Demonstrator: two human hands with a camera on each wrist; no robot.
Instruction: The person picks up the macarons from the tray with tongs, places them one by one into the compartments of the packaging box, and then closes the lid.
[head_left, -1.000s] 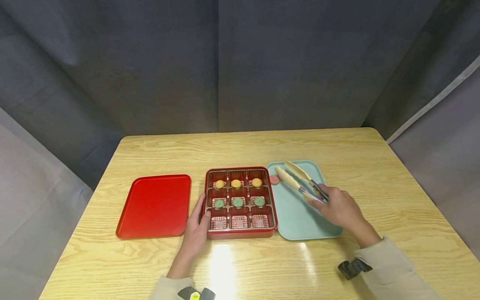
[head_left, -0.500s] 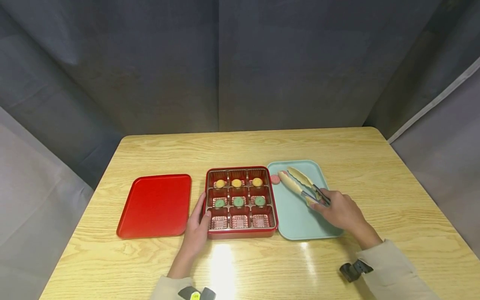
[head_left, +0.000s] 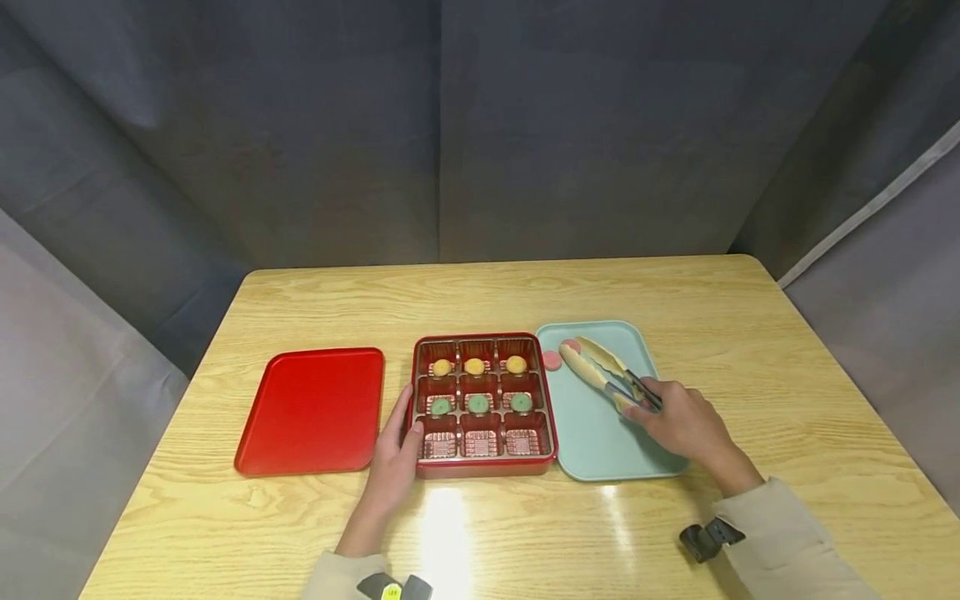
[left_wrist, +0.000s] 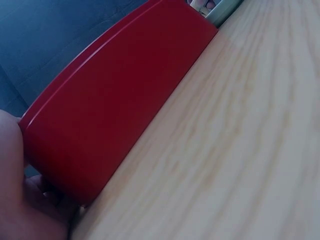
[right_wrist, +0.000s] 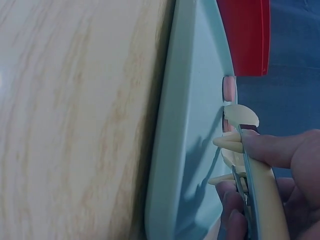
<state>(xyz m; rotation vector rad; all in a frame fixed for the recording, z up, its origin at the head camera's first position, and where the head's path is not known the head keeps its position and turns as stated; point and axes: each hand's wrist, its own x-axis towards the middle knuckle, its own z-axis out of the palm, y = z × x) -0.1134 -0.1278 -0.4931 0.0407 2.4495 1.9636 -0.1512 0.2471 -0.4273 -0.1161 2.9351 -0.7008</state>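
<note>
1 red tray point(head_left: 311, 412) left of the divided box point(head_left: 483, 470)

The tongs point(head_left: 588, 369) in the right hand point(head_left: 682, 421) pair shiny metal with smooth cream plastic. Beneath that hand, the green tray point(head_left: 603, 450) looks like smooth plastic with a soft sheen. At the left hand point(head_left: 392, 462), the red box point(head_left: 483, 470) has a smooth, glossy wall, and its insert point(head_left: 481, 443) looks like thin, shiny plastic with ribbed floors. Left of that hand, the red tray point(head_left: 311, 412) is smooth. Under both hands, the table point(head_left: 315, 308) shows glossy wood grain; beyond them hangs a matt, creased cloth curtain point(head_left: 330, 150).
</note>
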